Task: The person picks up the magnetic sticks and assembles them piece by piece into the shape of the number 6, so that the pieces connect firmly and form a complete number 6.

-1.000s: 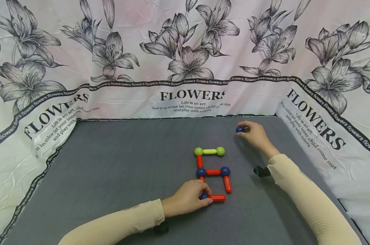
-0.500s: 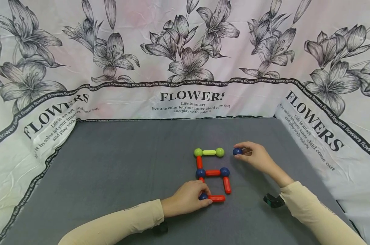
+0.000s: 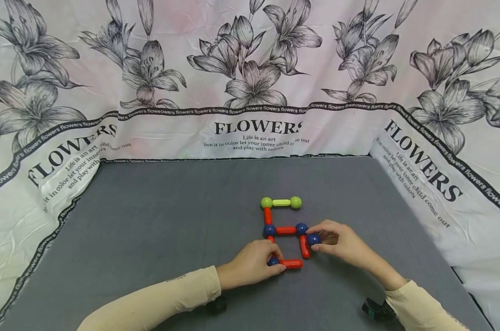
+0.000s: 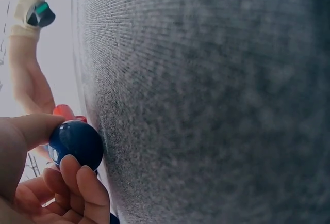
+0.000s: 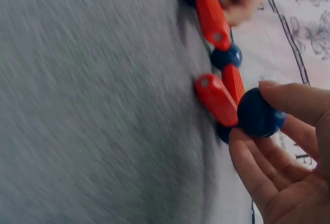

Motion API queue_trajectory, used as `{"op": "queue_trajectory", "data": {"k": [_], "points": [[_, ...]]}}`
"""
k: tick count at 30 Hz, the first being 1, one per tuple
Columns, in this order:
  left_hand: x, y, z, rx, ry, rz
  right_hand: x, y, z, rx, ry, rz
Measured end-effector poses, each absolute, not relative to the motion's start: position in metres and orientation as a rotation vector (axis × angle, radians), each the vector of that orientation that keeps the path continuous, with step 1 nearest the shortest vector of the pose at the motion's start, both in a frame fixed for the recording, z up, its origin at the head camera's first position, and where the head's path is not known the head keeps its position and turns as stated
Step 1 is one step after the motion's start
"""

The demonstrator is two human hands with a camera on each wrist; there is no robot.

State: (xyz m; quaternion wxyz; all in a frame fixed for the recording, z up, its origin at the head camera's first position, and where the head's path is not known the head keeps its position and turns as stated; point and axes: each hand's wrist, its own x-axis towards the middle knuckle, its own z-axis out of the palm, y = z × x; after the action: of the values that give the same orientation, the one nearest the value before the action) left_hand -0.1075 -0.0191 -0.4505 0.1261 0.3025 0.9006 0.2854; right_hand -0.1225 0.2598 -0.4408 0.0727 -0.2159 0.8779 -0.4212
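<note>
On the grey cloth lies a figure of magnetic rods and balls. My left hand [image 3: 252,265] holds the blue ball [image 4: 77,144] at its lower left corner, where a red rod [image 3: 292,264] points right. My right hand [image 3: 345,241] pinches a loose blue ball [image 5: 259,113] between thumb and fingers, just right of the hanging red rod [image 3: 304,247]. That rod joins a blue ball [image 3: 301,229], linked by another red rod [image 3: 286,230] to a blue ball [image 3: 269,230] on the left. Above, a lime rod [image 3: 281,202] joins two lime balls [image 3: 266,202]. My left fingers partly hide the lower left red rod.
The grey cloth surface [image 3: 171,207] spreads around the figure. A white flower-printed curtain [image 3: 250,133] closes the back and both sides. A dark wrist device [image 3: 377,310] sits under the right sleeve.
My right hand has brought the loose blue ball from the far right back edge toward me and slightly left, beside the hanging red rod. My left hand stays on the corner ball.
</note>
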Motion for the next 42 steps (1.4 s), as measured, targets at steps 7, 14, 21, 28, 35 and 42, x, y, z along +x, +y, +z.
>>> {"op": "queue_trajectory", "data": {"k": [7, 14, 21, 28, 35, 42], "points": [[-0.109, -0.020, -0.451, 0.885, 2.618, 0.874, -0.106, 0.251, -0.446, -0.653, 2.487, -1.328], [-0.109, -0.021, -0.452, 0.885, 2.618, 0.877, -0.100, 0.247, -0.448, -0.646, 2.479, -1.344], [-0.108, -0.022, -0.454, 0.877, 2.605, 0.905, -0.100, 0.247, -0.451, -0.647, 2.486, -1.345], [-0.108, -0.023, -0.456, 0.891, 2.581, 0.938, -0.099, 0.248, -0.450, -0.618, 2.472, -1.335], [-0.108, -0.024, -0.456, 0.883, 2.570, 0.956, -0.099, 0.249, -0.451, -0.593, 2.432, -1.348], [-0.108, -0.025, -0.454, 0.900, 2.579, 0.961, -0.099, 0.248, -0.451, -0.585, 2.441, -1.329]]}}
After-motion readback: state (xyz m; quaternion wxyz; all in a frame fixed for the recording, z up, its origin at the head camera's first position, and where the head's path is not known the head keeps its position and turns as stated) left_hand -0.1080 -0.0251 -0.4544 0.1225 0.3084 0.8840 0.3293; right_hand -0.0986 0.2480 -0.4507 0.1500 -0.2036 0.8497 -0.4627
